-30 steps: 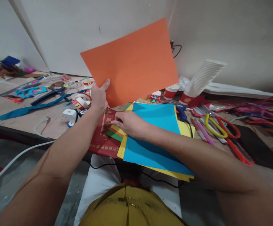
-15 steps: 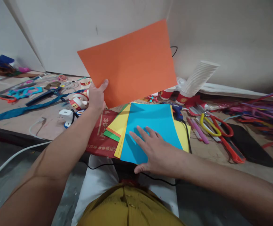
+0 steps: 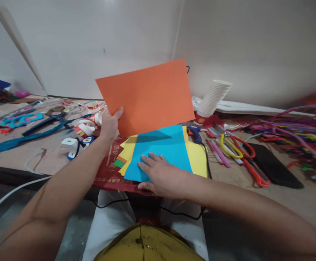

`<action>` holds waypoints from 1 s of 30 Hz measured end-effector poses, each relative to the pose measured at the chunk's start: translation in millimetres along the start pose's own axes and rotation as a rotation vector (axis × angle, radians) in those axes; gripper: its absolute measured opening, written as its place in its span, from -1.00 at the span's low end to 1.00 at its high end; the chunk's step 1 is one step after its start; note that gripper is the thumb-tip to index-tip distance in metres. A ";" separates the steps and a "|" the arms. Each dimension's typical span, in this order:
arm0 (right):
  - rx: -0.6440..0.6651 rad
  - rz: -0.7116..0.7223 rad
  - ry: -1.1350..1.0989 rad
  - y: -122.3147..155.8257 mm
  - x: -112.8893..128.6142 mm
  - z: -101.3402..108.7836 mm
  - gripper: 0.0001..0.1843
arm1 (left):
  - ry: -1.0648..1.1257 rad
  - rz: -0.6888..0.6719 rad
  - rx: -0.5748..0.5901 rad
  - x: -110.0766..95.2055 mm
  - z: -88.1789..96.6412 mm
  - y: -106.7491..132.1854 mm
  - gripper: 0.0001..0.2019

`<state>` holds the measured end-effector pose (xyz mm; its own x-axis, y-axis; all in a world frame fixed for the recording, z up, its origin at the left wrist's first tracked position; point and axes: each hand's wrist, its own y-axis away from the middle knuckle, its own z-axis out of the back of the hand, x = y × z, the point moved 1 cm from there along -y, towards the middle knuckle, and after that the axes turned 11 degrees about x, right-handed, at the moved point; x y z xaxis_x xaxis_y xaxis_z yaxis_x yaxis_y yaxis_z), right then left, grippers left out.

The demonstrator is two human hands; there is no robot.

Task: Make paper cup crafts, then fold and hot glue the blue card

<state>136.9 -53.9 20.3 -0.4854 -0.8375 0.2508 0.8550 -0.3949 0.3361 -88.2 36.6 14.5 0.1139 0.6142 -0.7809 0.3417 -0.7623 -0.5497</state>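
Observation:
My left hand (image 3: 109, 125) grips the lower left edge of an orange paper sheet (image 3: 147, 96) and holds it up, tilted, above the table. My right hand (image 3: 159, 175) lies flat with fingers spread on a blue paper sheet (image 3: 160, 146). That blue sheet tops a stack of yellow sheets (image 3: 197, 159), with green and orange edges (image 3: 119, 162) showing at its left. The stack rests on a red printed box (image 3: 107, 170) at the table's near edge.
Right of the stack lie a blue glue gun (image 3: 194, 131), pink pens (image 3: 219, 152), yellow and red scissors (image 3: 235, 146), a black pad (image 3: 274, 165) and coloured pipe cleaners (image 3: 302, 132). A stack of paper cups (image 3: 213, 98) leans behind. Cut cup pieces (image 3: 88, 125), a white charger (image 3: 68, 142) and blue strips lie left.
My right hand went from pinching the stack's left corner to lying flat on the blue sheet. The orange sheet dropped lower and closer to the stack.

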 end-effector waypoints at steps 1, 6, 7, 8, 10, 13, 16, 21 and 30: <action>0.002 -0.001 0.005 -0.3 0.6 0.5 -0.32 | -0.001 0.009 -0.009 -0.9 -0.7 0.8 -0.69; 0.012 0.015 0.021 9.0 2.6 2.2 -0.32 | 0.037 0.052 -0.015 -2.6 -1.6 2.9 -0.74; 0.006 0.004 0.044 10.7 4.0 1.1 -0.32 | 0.043 0.064 -0.016 -2.0 -1.1 3.0 -0.75; 0.000 -0.010 0.073 11.7 6.0 -0.9 -0.34 | 0.051 0.079 -0.019 -1.1 -0.6 3.0 -0.75; -0.012 -0.024 0.140 11.8 10.8 -6.5 -0.38 | 0.070 0.116 -0.027 0.6 0.4 3.4 -0.74; -0.050 -0.033 0.195 9.4 16.6 -16.6 -0.35 | 0.077 0.154 -0.045 0.9 0.2 5.2 -0.74; -0.064 -0.037 0.210 9.3 18.2 -23.9 -0.31 | 0.061 0.177 -0.098 -1.0 -1.1 7.6 -0.80; -0.051 0.033 0.166 19.8 15.5 -13.6 -0.35 | 0.045 0.206 -0.100 -1.6 -2.0 9.7 -0.85; -0.331 -0.105 -0.897 1.6 -38.1 25.4 -0.39 | 0.284 0.272 0.057 -8.7 -5.6 9.3 -0.79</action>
<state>152.1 -13.1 34.3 -0.4041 -0.2448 0.8813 0.7405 -0.6532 0.1581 -80.8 25.3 17.8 0.4490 0.4141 -0.7918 0.2121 -0.9102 -0.3557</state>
